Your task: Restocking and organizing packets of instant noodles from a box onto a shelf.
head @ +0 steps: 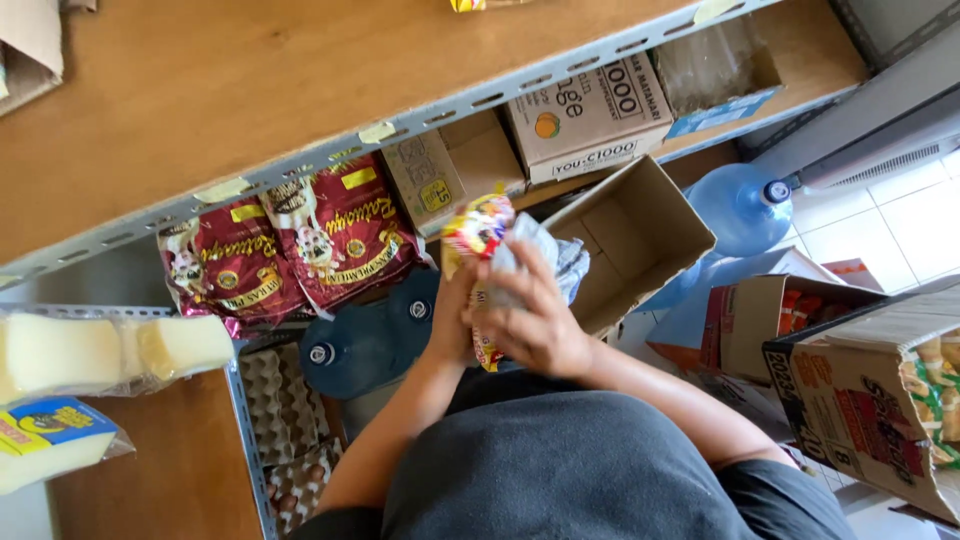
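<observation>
Both my hands meet in the middle of the view, in front of my grey shirt. My right hand (pixel 535 315) grips a crumpled clear plastic bag (pixel 565 258) together with small yellow-and-red snack packets (pixel 478 228). My left hand (pixel 452 318) closes on the same bundle from the left side, mostly hidden behind the right hand. An open empty cardboard box (pixel 630 240) lies just beyond the bundle.
A metal shelf with a wooden board (pixel 200 90) spans the top. Dark red bags (pixel 300 245), cartons (pixel 590 120), two blue water jugs (pixel 740 205), egg trays (pixel 280 420), yellow sponges (pixel 110 350) and an open box of packets (pixel 880 410) surround me.
</observation>
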